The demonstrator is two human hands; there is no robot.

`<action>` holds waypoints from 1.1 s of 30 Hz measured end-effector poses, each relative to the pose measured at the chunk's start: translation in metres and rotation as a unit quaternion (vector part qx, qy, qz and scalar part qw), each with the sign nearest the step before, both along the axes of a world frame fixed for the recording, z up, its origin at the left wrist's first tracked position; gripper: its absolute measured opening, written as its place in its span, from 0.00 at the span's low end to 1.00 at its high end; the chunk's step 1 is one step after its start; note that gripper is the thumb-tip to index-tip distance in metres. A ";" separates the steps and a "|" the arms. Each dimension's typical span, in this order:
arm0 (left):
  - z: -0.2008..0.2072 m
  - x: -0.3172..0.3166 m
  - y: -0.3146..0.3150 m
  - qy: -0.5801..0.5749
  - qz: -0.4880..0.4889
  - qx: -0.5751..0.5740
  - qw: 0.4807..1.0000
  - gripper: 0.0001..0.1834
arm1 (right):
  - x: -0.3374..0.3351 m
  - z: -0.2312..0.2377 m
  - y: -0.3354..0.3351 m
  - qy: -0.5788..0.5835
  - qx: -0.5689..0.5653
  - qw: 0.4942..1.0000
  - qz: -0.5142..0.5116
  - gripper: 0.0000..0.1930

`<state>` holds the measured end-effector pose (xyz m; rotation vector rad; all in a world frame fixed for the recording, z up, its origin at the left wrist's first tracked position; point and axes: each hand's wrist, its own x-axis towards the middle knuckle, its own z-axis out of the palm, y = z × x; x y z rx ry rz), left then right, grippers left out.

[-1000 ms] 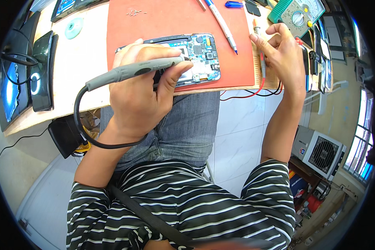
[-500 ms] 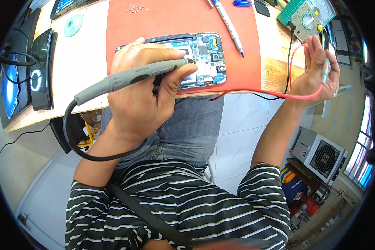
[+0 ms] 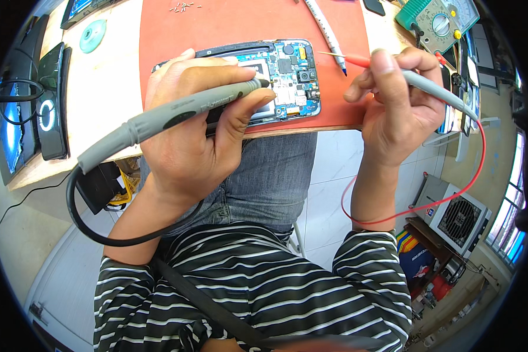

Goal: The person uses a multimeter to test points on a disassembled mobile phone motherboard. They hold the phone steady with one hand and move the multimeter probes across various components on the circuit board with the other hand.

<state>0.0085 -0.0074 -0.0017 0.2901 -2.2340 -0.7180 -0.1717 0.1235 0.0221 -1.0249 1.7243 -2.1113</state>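
An opened smartphone (image 3: 284, 88) lies on the orange mat, its blue circuit board and cameras bare. My left hand (image 3: 185, 129) rests over its left part, closed round a grey test probe (image 3: 188, 105) with a black cable. The probe's dark end points at the board beside the battery; whether it touches is hidden. Right of the phone, my right hand (image 3: 402, 108) grips another test probe (image 3: 425, 85), grey-handled with a red front and a thin metal tip. That tip points left toward the phone and is apart from it. A red lead hangs in a loop from its back.
A green analog multimeter (image 3: 440, 26) stands at the far right. A white marker (image 3: 325, 29) lies on the orange mat (image 3: 229, 23), with small screws (image 3: 185, 7) at the back. Leftward are a teal round container (image 3: 92, 36) and a black device (image 3: 54, 102).
My right hand has moved left from near the multimeter toward the phone, turning its probe so the tip points left. My left hand keeps its grip, its probe's back end slightly lower.
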 end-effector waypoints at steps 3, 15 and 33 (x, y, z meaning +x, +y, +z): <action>0.000 0.000 0.000 0.003 0.001 0.000 1.000 0.09 | 0.006 -0.001 -0.006 0.001 0.012 1.000 0.015 0.08; 0.001 0.000 -0.001 -0.003 -0.003 0.005 1.000 0.09 | 0.006 -0.002 -0.006 0.001 0.050 0.998 0.028 0.14; 0.000 0.000 -0.001 -0.001 -0.004 0.004 1.000 0.09 | 0.006 -0.010 -0.009 0.030 0.033 0.999 0.025 0.13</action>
